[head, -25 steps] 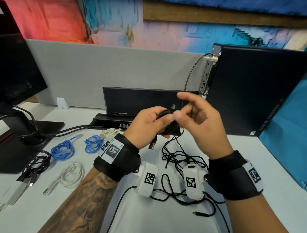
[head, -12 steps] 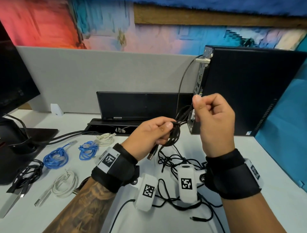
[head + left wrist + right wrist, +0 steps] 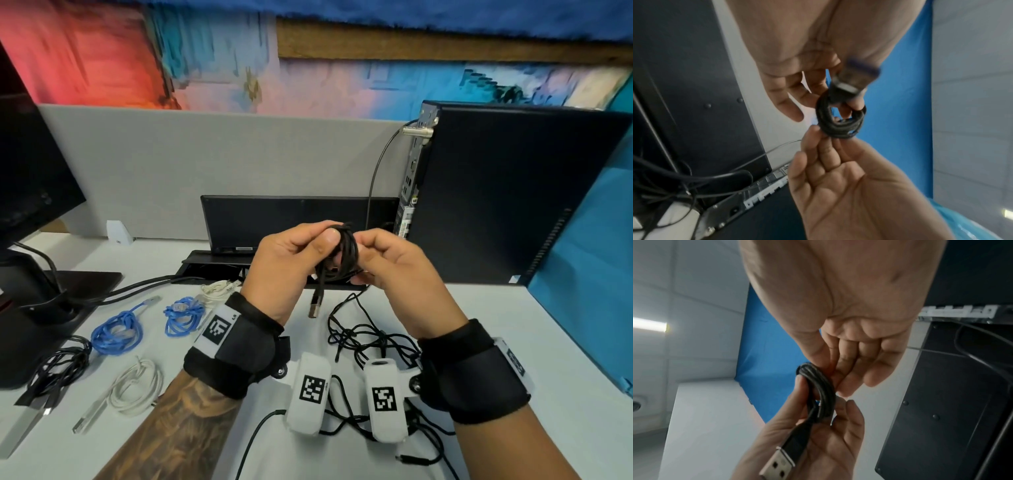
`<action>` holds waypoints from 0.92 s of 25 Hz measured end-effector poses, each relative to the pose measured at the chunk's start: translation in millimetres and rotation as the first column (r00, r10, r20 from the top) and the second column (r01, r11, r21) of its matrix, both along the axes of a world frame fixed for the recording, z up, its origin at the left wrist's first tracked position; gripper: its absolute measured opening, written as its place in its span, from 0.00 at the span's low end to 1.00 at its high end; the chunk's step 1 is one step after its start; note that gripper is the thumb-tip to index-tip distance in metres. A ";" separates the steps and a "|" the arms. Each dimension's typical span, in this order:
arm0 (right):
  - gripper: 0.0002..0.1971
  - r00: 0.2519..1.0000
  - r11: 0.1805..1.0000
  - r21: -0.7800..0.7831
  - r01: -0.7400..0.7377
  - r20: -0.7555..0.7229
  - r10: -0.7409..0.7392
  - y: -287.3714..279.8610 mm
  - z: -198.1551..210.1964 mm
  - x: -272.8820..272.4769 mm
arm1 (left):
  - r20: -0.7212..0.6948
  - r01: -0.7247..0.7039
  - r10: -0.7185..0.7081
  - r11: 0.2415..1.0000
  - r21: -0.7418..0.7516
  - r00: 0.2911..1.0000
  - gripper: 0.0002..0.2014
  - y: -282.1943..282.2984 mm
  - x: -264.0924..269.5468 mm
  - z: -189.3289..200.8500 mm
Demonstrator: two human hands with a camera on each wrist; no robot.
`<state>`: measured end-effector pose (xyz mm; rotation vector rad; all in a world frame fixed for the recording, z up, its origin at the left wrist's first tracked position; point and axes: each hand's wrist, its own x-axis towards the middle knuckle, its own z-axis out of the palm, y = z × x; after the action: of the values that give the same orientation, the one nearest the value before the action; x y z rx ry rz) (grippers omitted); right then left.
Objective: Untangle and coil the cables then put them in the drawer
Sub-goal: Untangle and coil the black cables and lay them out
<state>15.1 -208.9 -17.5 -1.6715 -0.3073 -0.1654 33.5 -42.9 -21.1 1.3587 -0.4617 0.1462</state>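
Observation:
A small black cable coil [image 3: 344,250] [image 3: 839,123] [image 3: 821,392] is held up above the desk between both hands. My left hand [image 3: 291,263] pinches it from the left, thumb on top, and the cable's USB plug [image 3: 314,306] [image 3: 777,465] hangs down below. My right hand [image 3: 394,270] pinches the coil's right side with thumb and fingertips. A tangle of thin black cables [image 3: 370,342] lies on the white desk [image 3: 548,342] under my wrists. No drawer is in view.
On the left of the desk lie two coiled blue cables [image 3: 118,330], a white coil [image 3: 137,385], a black coil [image 3: 56,370] and a small white one [image 3: 219,287]. A monitor stand [image 3: 27,308] is at left, a black computer case [image 3: 507,205] at right.
My right hand came down from its raised position and closed in on the coil's right side. The loose end it had lifted now lies wrapped into the coil.

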 end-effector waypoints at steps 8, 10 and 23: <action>0.18 0.982 0.989 0.099 -0.109 -0.147 0.123 5.8 3.4 -7.7 | 0.151 -0.179 0.152 0.967 0.182 0.977 0.08 -0.3 1.6 -6.0; 0.17 0.984 0.994 0.003 -0.114 -0.137 0.113 9.7 1.4 -9.1 | 0.111 -0.145 0.127 0.973 0.177 0.986 0.08 -0.6 1.5 -7.1; 0.02 0.950 0.951 -0.161 0.265 0.211 -0.229 6.2 -2.4 -9.2 | 0.130 -0.192 0.147 0.862 0.470 0.980 0.05 15.4 9.9 -7.5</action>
<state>5.9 -202.7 -19.9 -1.8831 -0.2602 -0.5007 43.3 -27.5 -28.6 1.8926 -0.4706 0.2506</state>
